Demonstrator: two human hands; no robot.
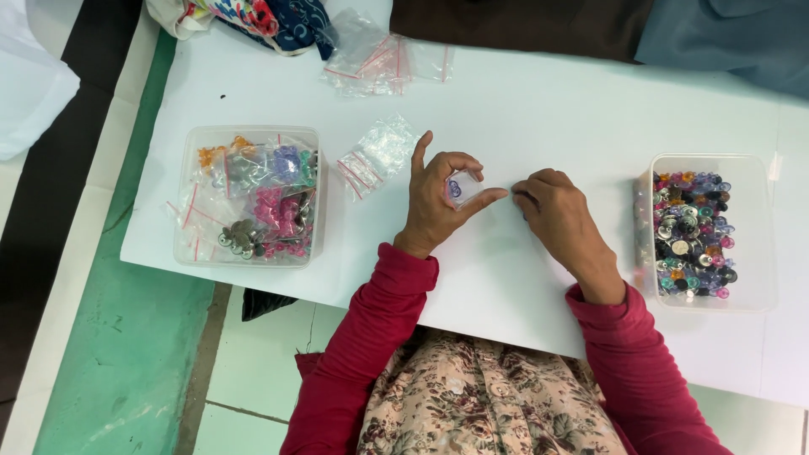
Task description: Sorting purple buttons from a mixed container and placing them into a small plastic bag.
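The left hand (438, 202) pinches a small clear bag (461, 187) above the white table (539, 126), fingers closed on it; the right hand (556, 211) sits curled just beside, its grip unclear; plastic tubs (249, 195) of buttons flank them.

Small clear bag (463, 187) with a purple piece inside, pinched in the left hand (438, 202) at table centre. Loose clear bags with red strips (377, 156) just left of that hand. Another heap of clear bags (379, 55) near the far edge. Clear square tub (249, 195) at left, full of filled bags. Clear tub (708, 232) at right, heaped with loose coloured pieces.
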